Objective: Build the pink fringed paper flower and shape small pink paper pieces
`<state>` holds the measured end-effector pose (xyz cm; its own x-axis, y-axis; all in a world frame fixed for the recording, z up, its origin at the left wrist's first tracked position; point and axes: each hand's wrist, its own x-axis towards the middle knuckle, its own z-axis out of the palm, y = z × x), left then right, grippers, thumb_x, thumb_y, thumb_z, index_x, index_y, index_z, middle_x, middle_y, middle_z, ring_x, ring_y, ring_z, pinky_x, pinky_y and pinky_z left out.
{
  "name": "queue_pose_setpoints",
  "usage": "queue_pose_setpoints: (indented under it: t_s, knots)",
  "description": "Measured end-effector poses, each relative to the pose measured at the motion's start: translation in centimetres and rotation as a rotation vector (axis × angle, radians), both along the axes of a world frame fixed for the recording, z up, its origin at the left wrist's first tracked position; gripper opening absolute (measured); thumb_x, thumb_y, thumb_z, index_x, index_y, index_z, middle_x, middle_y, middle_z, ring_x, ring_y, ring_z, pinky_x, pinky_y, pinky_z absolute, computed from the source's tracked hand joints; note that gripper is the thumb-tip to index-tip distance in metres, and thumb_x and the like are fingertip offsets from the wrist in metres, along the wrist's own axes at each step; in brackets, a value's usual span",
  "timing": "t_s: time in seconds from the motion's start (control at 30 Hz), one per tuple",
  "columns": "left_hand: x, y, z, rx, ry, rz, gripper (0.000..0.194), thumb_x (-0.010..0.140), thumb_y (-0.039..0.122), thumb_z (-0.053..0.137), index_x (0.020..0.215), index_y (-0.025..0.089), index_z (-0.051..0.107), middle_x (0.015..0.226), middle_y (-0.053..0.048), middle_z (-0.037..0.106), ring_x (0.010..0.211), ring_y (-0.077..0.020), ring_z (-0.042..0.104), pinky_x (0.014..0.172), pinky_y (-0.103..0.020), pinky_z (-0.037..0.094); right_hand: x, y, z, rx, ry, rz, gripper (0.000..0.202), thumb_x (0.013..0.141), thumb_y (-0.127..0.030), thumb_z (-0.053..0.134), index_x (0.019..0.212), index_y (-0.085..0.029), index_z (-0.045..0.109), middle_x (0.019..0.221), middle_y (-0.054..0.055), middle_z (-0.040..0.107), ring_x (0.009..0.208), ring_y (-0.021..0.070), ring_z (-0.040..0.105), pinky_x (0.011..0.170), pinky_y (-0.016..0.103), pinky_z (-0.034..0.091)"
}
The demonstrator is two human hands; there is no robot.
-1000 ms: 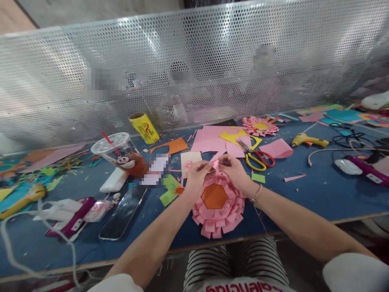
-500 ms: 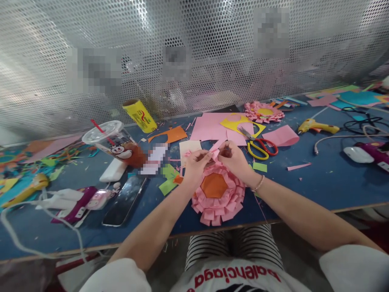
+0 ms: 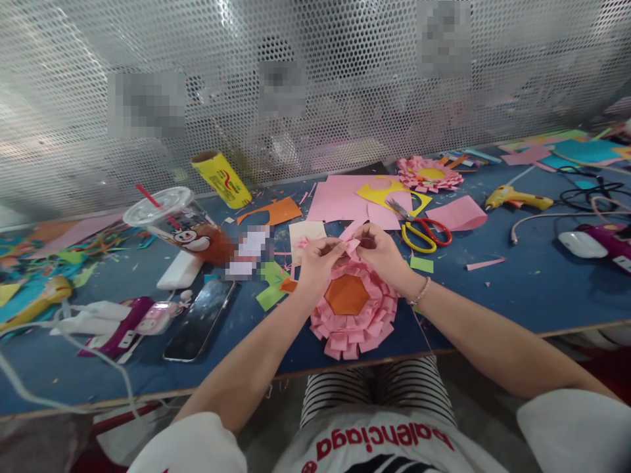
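A small folded pink paper strip (image 3: pixel 351 247) is pinched between my left hand (image 3: pixel 318 261) and my right hand (image 3: pixel 382 255). Both hands are closed on it at the upper edge of a pink paper flower (image 3: pixel 352 341). The flower has layered folded petals around an orange centre (image 3: pixel 347 295) and lies at the table's front edge. Just beyond my right hand lie scissors (image 3: pixel 419 235) with one yellow and one red handle, blades apart. Pink sheets (image 3: pixel 332 197) and a cut yellow sheet (image 3: pixel 374 192) lie behind my hands.
On the left are a drink cup (image 3: pixel 185 230), a phone (image 3: pixel 200 322), a white box (image 3: pixel 180 270) and a purple power strip (image 3: pixel 125 328) with cables. A yellow glue gun (image 3: pixel 517 197) and another pink flower (image 3: pixel 428 173) are on the right. A metal mesh (image 3: pixel 335 85) stands behind.
The camera view has shifted slightly. My fingers have moved a little around the pink strip, which both hands still hold.
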<state>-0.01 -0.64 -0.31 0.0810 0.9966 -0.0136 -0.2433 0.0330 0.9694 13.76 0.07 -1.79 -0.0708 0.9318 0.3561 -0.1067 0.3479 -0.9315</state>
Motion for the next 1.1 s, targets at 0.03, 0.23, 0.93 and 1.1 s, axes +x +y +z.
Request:
queue_pose_setpoints:
  t_s: [0.03, 0.23, 0.93, 1.1]
  knots:
    - [0.0, 0.0, 0.0, 0.009, 0.001, -0.004, 0.021, 0.058, 0.029, 0.073, 0.071, 0.015, 0.063, 0.065, 0.001, 0.06, 0.06, -0.0097, 0.058, 0.066, -0.028, 0.053, 0.0, 0.0, 0.0, -0.015, 0.022, 0.005, 0.019, 0.062, -0.01, 0.052, 0.078, -0.019, 0.05, 0.08, -0.002, 0.052, 0.075, 0.0112, 0.052, 0.07, 0.026, 0.044]
    - [0.1, -0.2, 0.0, 0.07, 0.04, 0.005, 0.019, 0.064, 0.031, 0.069, 0.069, 0.015, 0.062, 0.061, 0.001, 0.058, 0.059, -0.0091, 0.057, 0.063, -0.026, 0.053, 0.1, -0.1, 0.0, -0.11, 0.169, 0.091, 0.016, 0.064, -0.013, 0.057, 0.078, -0.019, 0.053, 0.078, -0.002, 0.053, 0.073, 0.0101, 0.051, 0.071, 0.026, 0.042]
    - [-0.2, -0.2, 0.1, 0.187, 0.282, 0.083, 0.022, 0.072, 0.037, 0.059, 0.071, 0.014, 0.06, 0.066, -0.002, 0.061, 0.061, -0.0118, 0.06, 0.063, -0.027, 0.051, -0.4, -0.7, 0.7, -0.329, 0.276, 0.175, 0.022, 0.065, -0.028, 0.067, 0.082, -0.02, 0.056, 0.081, -0.001, 0.055, 0.072, 0.0094, 0.053, 0.071, 0.026, 0.046]
    - [-0.1, -0.3, 0.2, 0.215, 0.282, 0.068, 0.022, 0.071, 0.035, 0.06, 0.074, 0.014, 0.063, 0.068, -0.003, 0.064, 0.061, -0.0126, 0.06, 0.064, -0.028, 0.051, -0.2, -0.6, 0.4, -0.254, 0.129, 0.154, 0.023, 0.065, -0.035, 0.068, 0.076, -0.018, 0.056, 0.071, -0.001, 0.055, 0.066, 0.0103, 0.052, 0.065, 0.026, 0.046]
